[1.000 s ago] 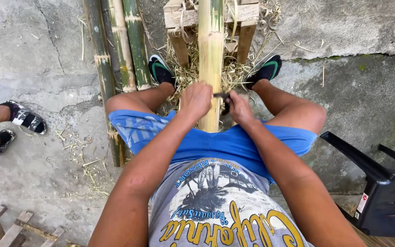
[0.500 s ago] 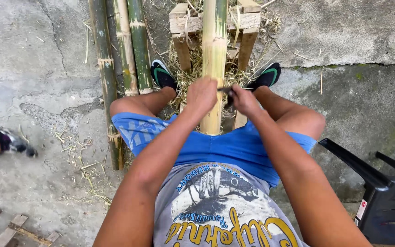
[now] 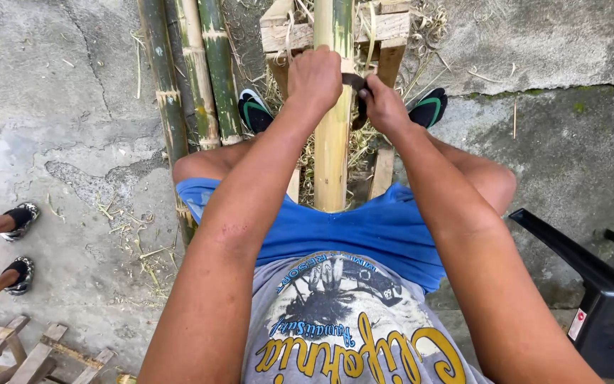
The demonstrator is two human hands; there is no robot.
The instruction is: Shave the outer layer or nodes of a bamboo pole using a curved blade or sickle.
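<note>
The left hand (image 3: 314, 77) was clenched around a dark curved blade tool (image 3: 354, 82) on one side of a pale yellow peeled bamboo pole (image 3: 333, 142); the right hand (image 3: 385, 107) gripped the tool's other end. The pole ran from the person's lap up across a rough wooden bench (image 3: 392, 32) strewn with shavings. Green bamboo poles (image 3: 200, 78) lay beside it on the concrete floor (image 3: 58, 142), and a black plastic chair (image 3: 598, 284) stood at the right.
</note>
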